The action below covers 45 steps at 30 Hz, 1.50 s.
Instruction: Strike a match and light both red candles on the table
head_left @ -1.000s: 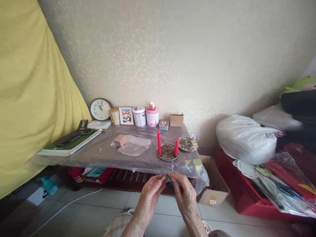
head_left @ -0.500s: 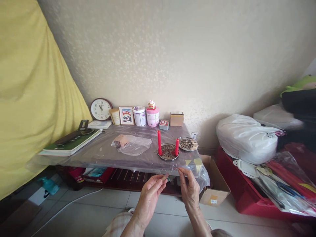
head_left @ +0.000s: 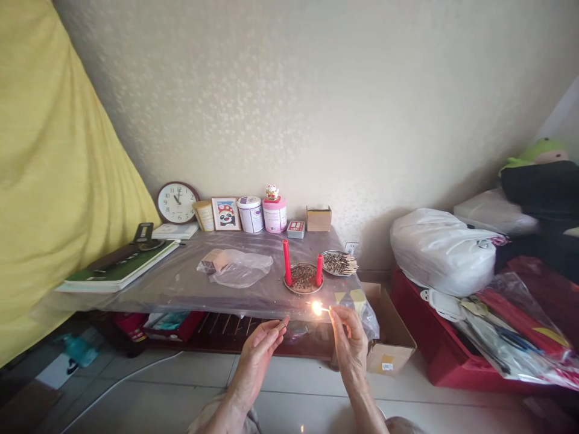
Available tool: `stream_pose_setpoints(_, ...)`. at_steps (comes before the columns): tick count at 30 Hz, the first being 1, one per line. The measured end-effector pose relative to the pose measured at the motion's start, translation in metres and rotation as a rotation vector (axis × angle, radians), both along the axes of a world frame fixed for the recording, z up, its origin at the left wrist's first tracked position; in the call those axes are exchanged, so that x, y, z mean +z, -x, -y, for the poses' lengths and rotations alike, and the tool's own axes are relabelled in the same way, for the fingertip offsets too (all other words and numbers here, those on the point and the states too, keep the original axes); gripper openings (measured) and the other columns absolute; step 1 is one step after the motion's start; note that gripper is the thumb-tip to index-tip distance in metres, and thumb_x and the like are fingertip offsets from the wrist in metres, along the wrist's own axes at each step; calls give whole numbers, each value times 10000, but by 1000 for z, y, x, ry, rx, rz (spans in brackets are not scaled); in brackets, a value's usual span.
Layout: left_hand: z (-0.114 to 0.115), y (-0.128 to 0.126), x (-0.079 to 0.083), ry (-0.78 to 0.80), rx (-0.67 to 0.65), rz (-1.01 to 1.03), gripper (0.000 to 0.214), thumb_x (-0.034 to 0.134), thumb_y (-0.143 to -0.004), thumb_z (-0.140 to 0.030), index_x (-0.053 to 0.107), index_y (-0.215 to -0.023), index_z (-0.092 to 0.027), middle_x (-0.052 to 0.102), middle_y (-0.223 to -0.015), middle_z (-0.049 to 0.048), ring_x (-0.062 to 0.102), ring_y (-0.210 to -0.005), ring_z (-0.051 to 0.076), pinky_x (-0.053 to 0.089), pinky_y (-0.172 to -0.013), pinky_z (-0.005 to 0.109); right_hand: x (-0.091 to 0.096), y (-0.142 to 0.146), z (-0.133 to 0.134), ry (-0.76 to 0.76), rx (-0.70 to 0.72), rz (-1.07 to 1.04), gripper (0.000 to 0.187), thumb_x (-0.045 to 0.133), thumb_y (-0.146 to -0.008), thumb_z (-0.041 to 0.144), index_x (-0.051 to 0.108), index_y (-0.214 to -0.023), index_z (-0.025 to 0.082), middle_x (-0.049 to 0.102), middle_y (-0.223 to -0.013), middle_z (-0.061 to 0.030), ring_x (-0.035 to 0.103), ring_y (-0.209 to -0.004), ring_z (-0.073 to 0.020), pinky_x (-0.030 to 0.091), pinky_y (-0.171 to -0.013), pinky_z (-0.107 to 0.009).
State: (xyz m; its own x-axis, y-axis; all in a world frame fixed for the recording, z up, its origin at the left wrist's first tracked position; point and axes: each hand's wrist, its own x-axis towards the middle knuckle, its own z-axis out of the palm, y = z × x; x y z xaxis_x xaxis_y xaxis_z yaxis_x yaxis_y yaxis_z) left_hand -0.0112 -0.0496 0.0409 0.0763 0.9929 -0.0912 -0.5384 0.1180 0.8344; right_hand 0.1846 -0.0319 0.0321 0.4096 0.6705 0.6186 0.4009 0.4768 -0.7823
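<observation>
My right hand (head_left: 350, 343) is pinched on a burning match (head_left: 322, 309), its flame just in front of the low table's near edge (head_left: 253, 310). My left hand (head_left: 257, 349) is raised beside it with fingers stretched out; no matchbox shows in it. On the table behind the flame a round metal dish (head_left: 302, 279) of dark grains holds a tall red candle (head_left: 286, 263) and a shorter red candle (head_left: 319, 269), both unlit. A second dish (head_left: 335, 263) with wooden sticks sits right of them.
The plastic-covered table also carries a crumpled bag (head_left: 239, 268), a book (head_left: 117, 270), a clock (head_left: 177, 202), tins and small boxes along the wall. An open cardboard box (head_left: 389, 343), a red crate (head_left: 447, 358) and a white sack (head_left: 441, 250) stand at the right; yellow cloth (head_left: 54, 181) hangs left.
The right hand drew away from the matchbox and the match now burns. The left hand has opened out and the matchbox is out of sight. The view shifted slightly.
</observation>
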Motion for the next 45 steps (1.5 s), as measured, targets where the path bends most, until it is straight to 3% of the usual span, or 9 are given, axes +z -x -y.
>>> stream_pose_setpoints(9, -15, 19, -5, 41, 32, -30, 266, 739, -712, -315, 725, -922, -153, 721, -1128, 134, 649, -983, 221, 447, -924, 350, -1, -1, -1, 41, 10, -112, 170, 607, -845, 344, 696, -831, 200, 680, -863, -51, 614, -817, -195, 496, -744, -329)
stream_pose_setpoints(18, -6, 19, -9, 70, 22, 5, 253, 735, -726, -321, 736, -928, -170, 726, -1108, 106, 631, -978, 189, 444, -920, 317, -1, -3, -1, 65, 28, -170, 172, 618, -838, 359, 677, -794, 203, 650, -826, -31, 590, -795, -181, 474, -732, -304)
stream_pose_setpoints(24, -4, 19, -7, 86, 29, 2, 298, 775, -671, -355, 739, -896, -162, 728, -1097, 113, 625, -976, 201, 448, -912, 323, 2, -2, -1, 75, 5, -183, 181, 630, -821, 376, 675, -786, 203, 649, -801, -26, 584, -783, -184, 474, -748, -314)
stream_pose_setpoints(32, -8, 18, -15, 125, 33, -8, 353, 809, -609, -392, 731, -870, -168, 732, -1065, 108, 623, -985, 213, 456, -905, 320, 4, -2, -1, 138, 45, -326, 227, 672, -771, 421, 689, -771, 194, 656, -790, -33, 588, -777, -193, 467, -753, -326)
stream_pose_setpoints(38, -6, 17, -16, 116, 35, -13, 344, 802, -618, -389, 731, -871, -166, 733, -1052, 108, 634, -974, 219, 462, -901, 332, 15, -3, -2, 238, 114, -557, 270, 742, -680, 453, 706, -774, 202, 674, -763, -12, 576, -758, -173, 452, -755, -303)
stream_pose_setpoints(45, -9, 15, -22, 107, 11, -11, 304, 789, -647, -371, 731, -876, -179, 750, -976, 73, 646, -955, 196, 474, -873, 296, 29, -5, -7, 224, 176, -606, 279, 768, -655, 453, 703, -784, 215, 680, -762, 5, 566, -741, -155, 438, -739, -277)
